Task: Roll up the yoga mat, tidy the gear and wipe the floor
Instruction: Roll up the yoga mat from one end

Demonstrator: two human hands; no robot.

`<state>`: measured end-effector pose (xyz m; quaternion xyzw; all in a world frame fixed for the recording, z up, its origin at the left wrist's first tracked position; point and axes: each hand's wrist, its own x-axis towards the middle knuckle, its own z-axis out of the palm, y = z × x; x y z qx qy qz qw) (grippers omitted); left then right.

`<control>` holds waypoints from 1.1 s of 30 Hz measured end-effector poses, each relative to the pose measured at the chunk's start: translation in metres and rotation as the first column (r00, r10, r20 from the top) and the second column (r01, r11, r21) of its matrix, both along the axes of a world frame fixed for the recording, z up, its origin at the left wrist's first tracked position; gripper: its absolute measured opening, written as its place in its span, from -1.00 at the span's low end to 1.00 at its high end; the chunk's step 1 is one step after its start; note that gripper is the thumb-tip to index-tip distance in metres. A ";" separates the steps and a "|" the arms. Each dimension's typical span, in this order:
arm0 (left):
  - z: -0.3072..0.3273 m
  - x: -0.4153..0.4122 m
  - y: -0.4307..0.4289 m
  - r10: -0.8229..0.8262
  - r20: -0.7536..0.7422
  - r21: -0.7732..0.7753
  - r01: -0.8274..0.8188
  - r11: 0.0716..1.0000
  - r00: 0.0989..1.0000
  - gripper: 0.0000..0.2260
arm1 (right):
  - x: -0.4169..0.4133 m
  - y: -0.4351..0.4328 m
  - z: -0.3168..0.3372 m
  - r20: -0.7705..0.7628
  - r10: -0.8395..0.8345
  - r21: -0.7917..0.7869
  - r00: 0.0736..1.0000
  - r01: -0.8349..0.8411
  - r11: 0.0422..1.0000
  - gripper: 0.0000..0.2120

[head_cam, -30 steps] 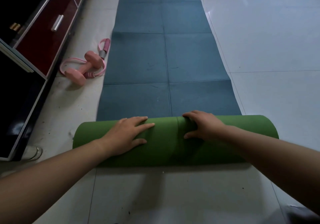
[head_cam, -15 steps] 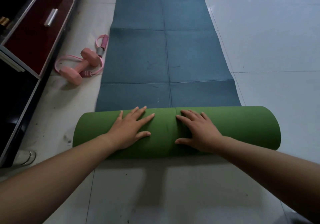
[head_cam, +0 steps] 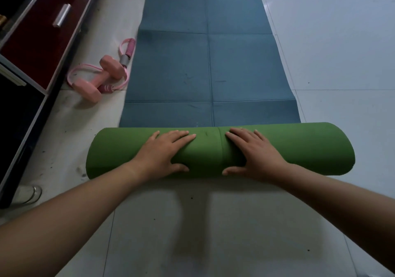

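Pale tile floor (head_cam: 342,52) carries the blue yoga mat (head_cam: 210,67), most of it still flat. Its green roll (head_cam: 303,148) has advanced and thickened. Left hand (head_cam: 164,150) and right hand (head_cam: 254,154) press on top, fingers straight. Pink dumbbell (head_cam: 100,77) lies untouched alongside.

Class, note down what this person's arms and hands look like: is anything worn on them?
Both are bare. The left hand and right hand wear no gloves, and neither wrist shows a watch or band. The left forearm and right forearm run uncovered to the picture's edge, so no sleeve shows.
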<state>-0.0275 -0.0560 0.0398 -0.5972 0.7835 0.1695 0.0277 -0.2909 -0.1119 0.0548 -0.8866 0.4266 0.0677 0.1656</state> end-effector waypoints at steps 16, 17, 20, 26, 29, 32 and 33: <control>0.018 0.008 0.005 0.156 -0.131 -0.057 -0.164 0.985 0.979 -0.37 | -0.001 -0.010 0.012 0.039 -0.046 -0.076 0.998 0.049 0.996 -0.35; 0.020 0.007 0.007 0.158 -0.131 -0.055 -0.166 0.985 0.979 -0.39 | -0.002 -0.009 0.014 0.046 -0.041 -0.077 0.998 0.045 0.996 -0.36; 0.026 0.005 0.015 0.160 -0.119 -0.059 -0.167 0.984 0.980 -0.43 | -0.005 -0.003 0.019 0.064 -0.029 -0.087 0.998 0.034 0.996 -0.39; 0.039 0.000 0.035 0.155 -0.097 -0.108 -0.165 0.980 0.983 -0.50 | -0.011 0.013 0.033 0.111 -0.006 -0.139 0.994 0.022 0.990 -0.49; 0.049 -0.001 0.044 0.139 -0.102 -0.078 -0.147 0.986 0.985 -0.49 | -0.017 0.024 0.041 0.113 -0.012 -0.103 0.994 0.023 0.994 -0.49; 0.057 -0.004 0.050 0.100 -0.091 0.025 -0.098 0.995 0.991 -0.49 | -0.025 0.029 0.048 0.068 -0.021 -0.005 0.997 0.021 1.000 -0.47; 0.059 -0.006 0.049 0.092 -0.079 0.076 -0.086 0.993 0.993 -0.49 | -0.027 0.029 0.051 0.051 -0.021 0.054 0.998 0.018 0.998 -0.48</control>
